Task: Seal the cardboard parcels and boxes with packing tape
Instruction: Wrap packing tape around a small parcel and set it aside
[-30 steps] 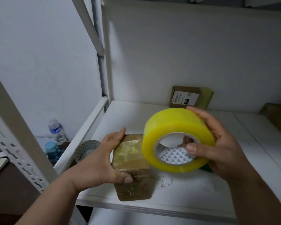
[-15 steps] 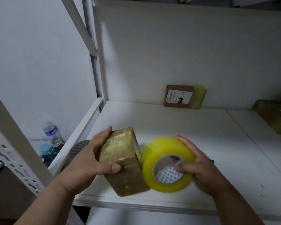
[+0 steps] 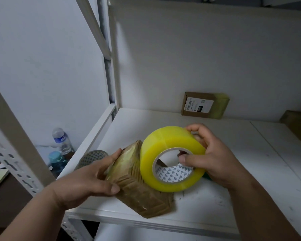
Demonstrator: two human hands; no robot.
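Observation:
A small brown cardboard parcel [image 3: 139, 186], wrapped in glossy tape, rests tilted near the front edge of the white shelf [image 3: 250, 197]. My left hand [image 3: 87, 180] grips its left end, thumb along the near side. A large yellow roll of packing tape [image 3: 170, 159] presses against the parcel's right top. My right hand [image 3: 214, 160] holds the roll, thumb through the core and fingers curled over the outer rim.
A labelled cardboard box [image 3: 203, 105] leans on the back wall. Another brown box [image 3: 299, 129] sits at the right edge. A green object peeks out under my right hand. Beyond the slotted upright [image 3: 16, 145], water bottles [image 3: 61, 140] and a mesh item [image 3: 92, 159] stand lower left.
The parcel has been turned further, its end tipped up toward the left. The tape roll has risen and moved onto the parcel's upper right side.

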